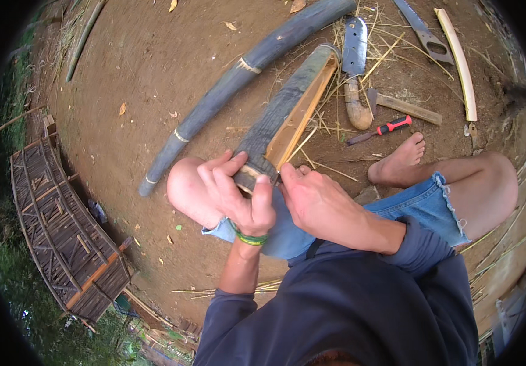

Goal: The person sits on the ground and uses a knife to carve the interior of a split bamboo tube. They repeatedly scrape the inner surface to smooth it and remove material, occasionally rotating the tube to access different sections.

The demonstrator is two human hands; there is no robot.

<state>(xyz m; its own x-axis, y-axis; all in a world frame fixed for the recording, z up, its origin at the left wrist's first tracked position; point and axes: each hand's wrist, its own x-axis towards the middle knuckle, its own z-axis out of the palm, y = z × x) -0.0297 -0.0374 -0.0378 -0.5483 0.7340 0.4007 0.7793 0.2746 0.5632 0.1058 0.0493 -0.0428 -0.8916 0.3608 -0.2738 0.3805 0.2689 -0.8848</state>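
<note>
- Could not make out the underside of the bamboo section (278,110), nor all of its near end, with the left hand (235,196) partly covering it.
- Could not tell of anything pinched in the right hand (319,198), seen from the back with fingers curled in at the opening's near end.
- Saw the handsaw (422,32) and the long bamboo pole (217,100) running up to the upper edge, and only a dark, unclear smudge on the ground at far right.
- Found the bamboo section slanting up and away from the lap, near end between both hands, far end close to the machete (354,52).
- Saw the left hand holding that near end, fingers over the dark skin, thumb at the end.
- Looked into a long open hollow (288,133) along its right side, with orange-brown inner wall showing.
- Saw the machete lying over loose straw (385,56), handle toward the body.
- Noted a wooden-handled tool (410,108) to its right, then a red-and-black-handled chisel (392,125), with a bare foot (400,160) just beside.
- Noted a pale strip (458,64) farther right, near the handsaw.
- Saw a slatted rack (68,226) well apart at left, bent by the lens.
</note>
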